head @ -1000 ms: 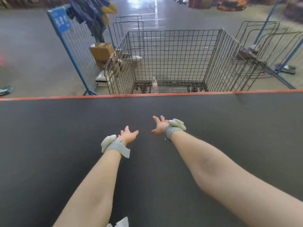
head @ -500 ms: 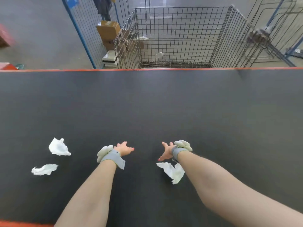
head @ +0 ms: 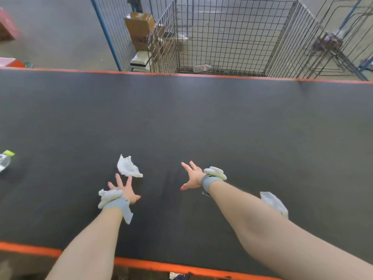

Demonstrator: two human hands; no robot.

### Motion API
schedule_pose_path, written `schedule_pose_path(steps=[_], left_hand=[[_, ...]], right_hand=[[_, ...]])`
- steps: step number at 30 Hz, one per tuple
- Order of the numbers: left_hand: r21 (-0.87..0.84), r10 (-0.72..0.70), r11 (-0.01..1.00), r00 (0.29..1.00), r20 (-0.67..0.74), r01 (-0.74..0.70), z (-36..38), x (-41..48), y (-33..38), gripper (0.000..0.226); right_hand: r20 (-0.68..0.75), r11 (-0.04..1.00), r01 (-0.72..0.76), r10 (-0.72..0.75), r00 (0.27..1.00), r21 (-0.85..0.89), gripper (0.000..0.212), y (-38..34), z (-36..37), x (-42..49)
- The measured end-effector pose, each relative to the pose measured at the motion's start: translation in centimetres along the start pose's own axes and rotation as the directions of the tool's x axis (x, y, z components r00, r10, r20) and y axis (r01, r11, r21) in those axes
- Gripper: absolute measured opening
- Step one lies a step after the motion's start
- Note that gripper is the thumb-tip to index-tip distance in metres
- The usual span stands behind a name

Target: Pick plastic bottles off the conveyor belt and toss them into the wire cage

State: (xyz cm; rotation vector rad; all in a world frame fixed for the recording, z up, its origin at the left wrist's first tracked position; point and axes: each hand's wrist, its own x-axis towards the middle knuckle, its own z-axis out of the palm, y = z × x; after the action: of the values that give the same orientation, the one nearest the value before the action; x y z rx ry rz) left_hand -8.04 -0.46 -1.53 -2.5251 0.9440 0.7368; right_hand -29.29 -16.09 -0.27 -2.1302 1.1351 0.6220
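Observation:
A clear plastic bottle with a yellow-green cap [head: 4,160] lies on the dark conveyor belt [head: 201,118] at the far left edge of view. My left hand [head: 124,188] hovers over the belt with fingers spread, holding nothing, well to the right of that bottle. My right hand [head: 191,176] is also spread and empty, near the belt's middle. Beyond the belt's far orange edge stands the wire cage [head: 228,35]. A clear bottle [head: 201,68] lies on its floor.
Crumpled white paper [head: 128,166] lies just ahead of my left hand; another scrap [head: 274,203] sits beside my right forearm. Cardboard boxes [head: 139,25] and a blue-framed mesh panel [head: 109,33] stand left of the cage. Wire racks [head: 333,41] stand to its right.
The view has tipped down toward the near belt edge. Paper scraps have travelled rightward on the belt, and a bottle has come into view at the left. Both hands have spread wider.

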Motion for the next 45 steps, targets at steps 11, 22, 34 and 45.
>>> schedule_pose_path(steps=[11,22,34,45], left_hand=[[0.029,0.360,0.933,0.933,-0.011,-0.360,4.4,-0.1,0.8,0.066],[0.029,0.277,0.960,0.937,-0.212,-0.278,0.9,1.3,0.7,0.067],[-0.394,-0.101,0.919,0.962,-0.253,-0.007,-2.4,1.0,-7.0,0.053],[-0.444,-0.043,0.896,0.996,-0.080,0.003,-0.8,1.8,-5.8,0.052]], right_hand=[[0.076,0.983,0.156,-0.150,0.986,-0.093,0.088,-4.2,3.1,2.5],[-0.240,0.983,-0.158,0.133,0.962,-0.089,0.064,-3.5,0.2,2.9],[-0.036,0.936,0.333,-0.339,0.940,-0.113,0.096,-12.7,1.8,3.1],[0.068,0.578,0.411,-0.522,0.850,-0.705,0.088,-12.2,4.9,5.4]])
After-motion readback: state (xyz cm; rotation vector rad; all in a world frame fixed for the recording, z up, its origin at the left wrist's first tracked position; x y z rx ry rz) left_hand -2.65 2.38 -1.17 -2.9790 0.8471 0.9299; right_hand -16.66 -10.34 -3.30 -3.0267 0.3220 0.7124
